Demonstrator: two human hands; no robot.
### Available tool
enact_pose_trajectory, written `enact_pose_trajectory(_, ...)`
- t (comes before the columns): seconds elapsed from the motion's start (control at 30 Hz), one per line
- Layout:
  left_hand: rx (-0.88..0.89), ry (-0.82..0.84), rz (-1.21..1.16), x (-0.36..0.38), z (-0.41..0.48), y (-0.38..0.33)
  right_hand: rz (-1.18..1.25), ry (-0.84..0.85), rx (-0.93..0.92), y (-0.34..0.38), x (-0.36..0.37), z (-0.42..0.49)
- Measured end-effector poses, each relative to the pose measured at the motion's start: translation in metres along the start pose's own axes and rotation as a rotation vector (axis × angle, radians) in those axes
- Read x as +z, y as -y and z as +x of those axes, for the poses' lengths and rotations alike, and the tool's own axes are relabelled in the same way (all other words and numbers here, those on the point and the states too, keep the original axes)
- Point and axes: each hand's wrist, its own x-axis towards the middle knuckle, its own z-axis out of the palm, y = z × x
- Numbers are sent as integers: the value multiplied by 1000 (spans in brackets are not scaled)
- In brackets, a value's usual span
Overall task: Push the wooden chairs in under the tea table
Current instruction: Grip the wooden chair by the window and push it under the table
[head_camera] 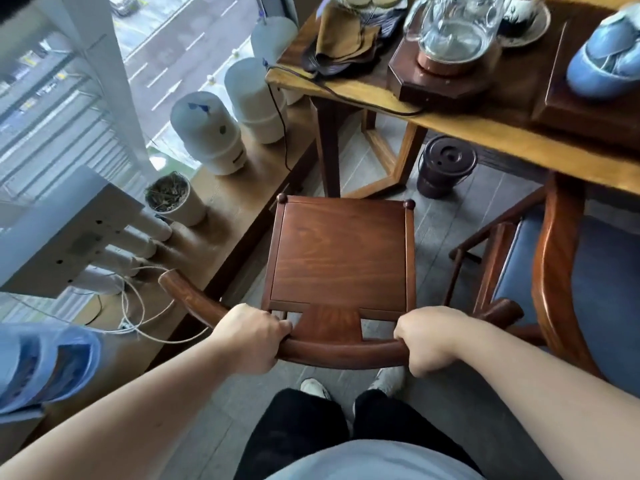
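Note:
A reddish wooden chair with a flat square seat stands right in front of me, its seat front just short of the tea table edge. My left hand grips the curved back rail left of the splat. My right hand grips the same rail on the right. A second wooden chair with a blue cushion stands at the right, partly under the table.
A low wooden ledge along the window at left holds white tanks, a small pot and cables. A dark lidded bucket sits on the floor under the table. The tabletop carries a glass kettle, cloths and a blue teapot.

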Motion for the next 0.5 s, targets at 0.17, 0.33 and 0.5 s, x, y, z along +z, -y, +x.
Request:
enact_pose_trajectory(0.17,42,17,30,-6,5,10,18,-44,32,2,0,-1)
enact_pose_trajectory(0.33,127,-11,71,-3,11,33,69,-73,105,20,0,0)
enact_pose_trajectory(0.5,194,-33,150,-11,19,60,166,-78,141,43,4,2)
